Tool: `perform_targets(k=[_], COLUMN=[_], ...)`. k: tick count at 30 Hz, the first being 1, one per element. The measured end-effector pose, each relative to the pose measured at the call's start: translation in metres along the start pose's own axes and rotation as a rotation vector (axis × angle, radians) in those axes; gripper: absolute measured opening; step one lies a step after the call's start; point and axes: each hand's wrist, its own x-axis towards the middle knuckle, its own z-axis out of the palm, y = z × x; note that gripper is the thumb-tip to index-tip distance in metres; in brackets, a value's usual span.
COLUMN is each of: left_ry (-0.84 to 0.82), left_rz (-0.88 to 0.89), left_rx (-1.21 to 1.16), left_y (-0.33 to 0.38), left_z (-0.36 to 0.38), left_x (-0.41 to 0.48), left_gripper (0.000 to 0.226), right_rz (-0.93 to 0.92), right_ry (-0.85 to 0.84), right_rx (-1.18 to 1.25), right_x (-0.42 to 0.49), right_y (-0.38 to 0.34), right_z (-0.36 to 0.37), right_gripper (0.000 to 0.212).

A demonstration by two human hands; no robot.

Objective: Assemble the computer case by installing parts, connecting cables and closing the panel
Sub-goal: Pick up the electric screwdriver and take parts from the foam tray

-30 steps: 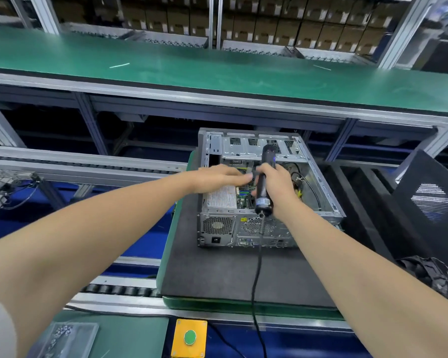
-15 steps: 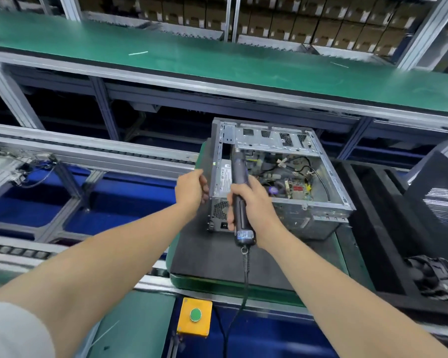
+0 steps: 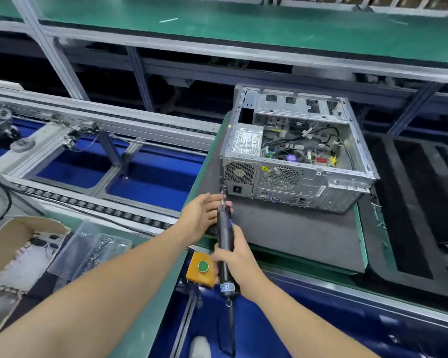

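An open silver computer case [image 3: 295,182] lies on its side on a grey mat [image 3: 295,233], with the power supply [image 3: 246,140], motherboard and loose cables showing inside. My right hand [image 3: 233,257] grips a black electric screwdriver [image 3: 224,244], whose bit points up toward the case's lower left rear corner. My left hand [image 3: 202,215] is beside the screwdriver's tip with its fingers stretched out behind the barrel. Whether it pinches a screw at the bit is hidden.
A yellow box with a green button [image 3: 201,267] sits below my hands. A clear tray of screws [image 3: 93,251] and a cardboard box [image 3: 18,254] lie at the left. Black foam trays [image 3: 419,202] are at the right, a roller conveyor [image 3: 88,202] at the left, a green shelf [image 3: 243,24] behind.
Both hands have pulled back out of the case toward me. The screwdriver has come down to the case's lower left rear corner, and my left hand has let go of the case's left edge.
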Motion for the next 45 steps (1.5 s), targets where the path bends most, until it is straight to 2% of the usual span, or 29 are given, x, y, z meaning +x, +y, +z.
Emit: perform_targets(k=[6, 9, 28, 33, 45], left_ry=[0.004, 0.01, 0.025, 0.06, 0.016], left_rz=[0.0, 0.012, 0.008, -0.016, -0.012], left_rx=[0.206, 0.231, 0.081, 0.064, 0.024], left_y=[-0.002, -0.002, 0.006, 0.005, 0.004], left_z=[0.008, 0.006, 0.006, 0.006, 0.002], left_x=[0.021, 0.027, 0.03, 0.029, 0.025], left_gripper=[0.028, 0.023, 0.017, 0.023, 0.028], right_rz=[0.03, 0.036, 0.011, 0.003, -0.007], right_ry=[0.068, 0.096, 0.173, 0.192, 0.202], right_rx=[0.035, 0.011, -0.061, -0.045, 0.005], right_x=[0.018, 0.023, 0.037, 0.044, 0.044], right_y=[0.013, 0.015, 0.01, 0.012, 0.013], right_z=[0.0, 0.003, 0.011, 0.013, 0.021], right_gripper=[0.072, 0.07, 0.069, 0.066, 0.07])
